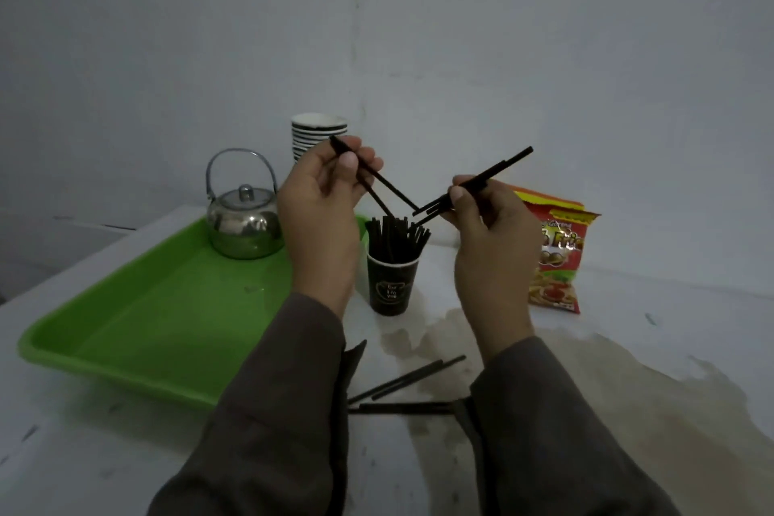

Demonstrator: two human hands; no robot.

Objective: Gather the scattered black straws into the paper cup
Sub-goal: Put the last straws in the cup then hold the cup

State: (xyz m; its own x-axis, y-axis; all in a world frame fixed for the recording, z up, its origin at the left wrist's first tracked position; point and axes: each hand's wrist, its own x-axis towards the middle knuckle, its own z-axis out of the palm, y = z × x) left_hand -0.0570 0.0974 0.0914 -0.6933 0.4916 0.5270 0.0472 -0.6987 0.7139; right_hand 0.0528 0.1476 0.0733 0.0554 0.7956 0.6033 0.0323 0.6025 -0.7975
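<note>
Above the paper cup [391,285] of black straws [396,237], the left hand [322,197] pinches seemingly two straws and the right hand [488,218] pinches several; loose straws [408,383] lie on the bench [628,369].

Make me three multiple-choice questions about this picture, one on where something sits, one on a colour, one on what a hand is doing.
1. Where is the shiny metal kettle?
A. On the green plastic tray
B. Inside the dark paper cup
C. On the snack packet

2. What colour is the crinkly snack packet?
A. Blue
B. Mainly red
C. White

3. What is the left hand doing?
A. Lying flat on the table
B. Lifting the kettle
C. Gripping thin black straws

Answers: 1 A, the kettle stands at the tray's far end. 2 B, red dominates its front. 3 C, its fingers curl round straws above the cup.
</note>
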